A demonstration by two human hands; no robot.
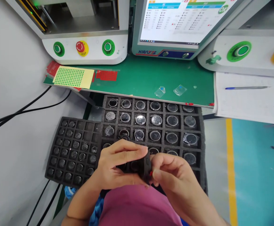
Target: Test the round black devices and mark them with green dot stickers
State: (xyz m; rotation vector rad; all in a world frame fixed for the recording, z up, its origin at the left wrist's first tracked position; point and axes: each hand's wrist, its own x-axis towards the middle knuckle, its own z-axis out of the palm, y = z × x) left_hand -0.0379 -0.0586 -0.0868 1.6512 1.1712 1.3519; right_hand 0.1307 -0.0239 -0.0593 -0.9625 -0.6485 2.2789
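**Factory test station**

An electronics assembly line, by the look of it; a white machine (85,47) carries green push buttons (108,47) and a red emergency stop (80,47); a monitor (181,22) shows test tables; a green mat covers the table (139,75); black foam trays (151,125) hold rows of round parts; sticker sheets (73,77) lie nearby; yellow floor marking (230,163) edges the aisle.

A green bench mat (151,78) carries a dotted sticker sheet (73,77), red labels (106,75) and two clear film pieces (170,91).
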